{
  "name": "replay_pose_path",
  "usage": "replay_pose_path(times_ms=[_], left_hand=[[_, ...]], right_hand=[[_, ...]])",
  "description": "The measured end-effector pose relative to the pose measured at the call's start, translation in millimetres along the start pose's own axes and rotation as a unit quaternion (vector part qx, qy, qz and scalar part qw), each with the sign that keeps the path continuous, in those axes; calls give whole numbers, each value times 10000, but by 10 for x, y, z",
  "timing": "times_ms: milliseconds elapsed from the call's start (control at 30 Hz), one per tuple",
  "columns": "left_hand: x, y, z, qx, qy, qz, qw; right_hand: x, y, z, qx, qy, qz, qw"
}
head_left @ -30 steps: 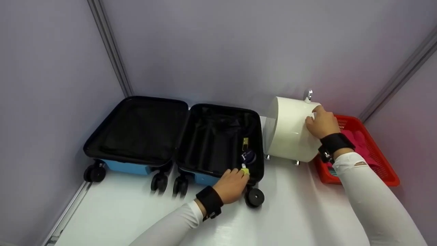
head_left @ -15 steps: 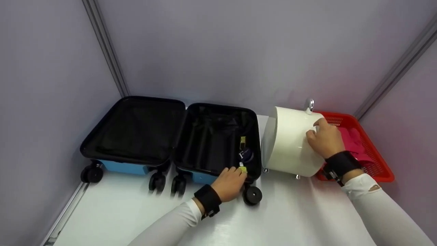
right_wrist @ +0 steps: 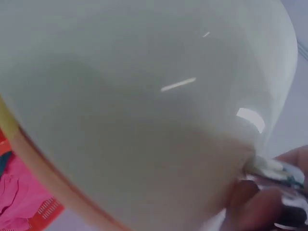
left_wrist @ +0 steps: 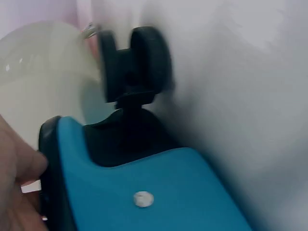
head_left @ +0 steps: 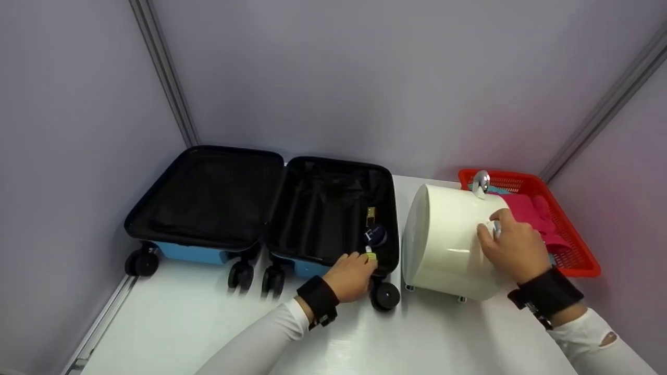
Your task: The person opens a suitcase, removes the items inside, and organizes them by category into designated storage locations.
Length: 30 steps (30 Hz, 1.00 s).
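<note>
A blue suitcase (head_left: 307, 268) lies open, its black-lined halves side by side in the head view. My left hand (head_left: 351, 276) grips the front rim of the right half, as the left wrist view shows a finger against the black edge (left_wrist: 50, 159). Right at its fingertips is a small yellow-green item (head_left: 370, 255) with a white tip. To the right, a white drum-shaped container (head_left: 458, 245) lies on its side, with chrome feet. My right hand (head_left: 516, 250) pinches the chrome handle (right_wrist: 272, 171) on its end, partly hidden by the fingers.
In the suitcase lie a dark-blue round item (head_left: 375, 235) and a gold-coloured piece (head_left: 370, 214). Behind the container stands a red basket (head_left: 578, 255) holding pink cloth (head_left: 531, 211). Suitcase wheels (head_left: 385, 296) jut toward the front. Grey walls (head_left: 333, 78) enclose the table (head_left: 208, 323).
My right hand has brought the white container toward the front and slightly right, uncovering more of the red basket's back. The left hand has stayed at the suitcase rim.
</note>
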<state>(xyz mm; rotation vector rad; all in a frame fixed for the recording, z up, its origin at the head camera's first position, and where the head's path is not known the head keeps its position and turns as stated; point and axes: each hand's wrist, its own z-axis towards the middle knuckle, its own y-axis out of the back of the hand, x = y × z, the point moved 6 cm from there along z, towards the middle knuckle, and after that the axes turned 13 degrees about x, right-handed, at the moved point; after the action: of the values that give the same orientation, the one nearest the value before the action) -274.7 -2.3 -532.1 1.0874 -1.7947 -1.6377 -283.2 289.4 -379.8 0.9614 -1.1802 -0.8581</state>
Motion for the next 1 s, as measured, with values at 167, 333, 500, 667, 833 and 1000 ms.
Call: replay_pose_path(times_ms=[167, 333, 500, 667, 833, 1000], left_hand=[[-73, 201, 0, -483, 24, -649, 9967], [-369, 526, 7, -1309, -558, -1508, 9783], [-613, 711, 164, -1279, -852, -2640, 9522], [-719, 682, 297, -1113, -969, -3003, 9424], [-766, 648, 252, -1677, -1224, -2555, 9442], [-797, 638, 142, -1960, -1355, -2234, 9451]], right_hand=[[-144, 220, 114, 174, -7, 315, 9994], [-472, 322, 434, 612, -57, 1037, 9927], [-676, 99, 649, 2141, 22, 1348, 9675], [-710, -41, 648, 2548, 239, 1383, 9567], [-724, -53, 543, 2380, 151, 1363, 9616], [-677, -47, 403, 2171, 237, 1476, 9646]])
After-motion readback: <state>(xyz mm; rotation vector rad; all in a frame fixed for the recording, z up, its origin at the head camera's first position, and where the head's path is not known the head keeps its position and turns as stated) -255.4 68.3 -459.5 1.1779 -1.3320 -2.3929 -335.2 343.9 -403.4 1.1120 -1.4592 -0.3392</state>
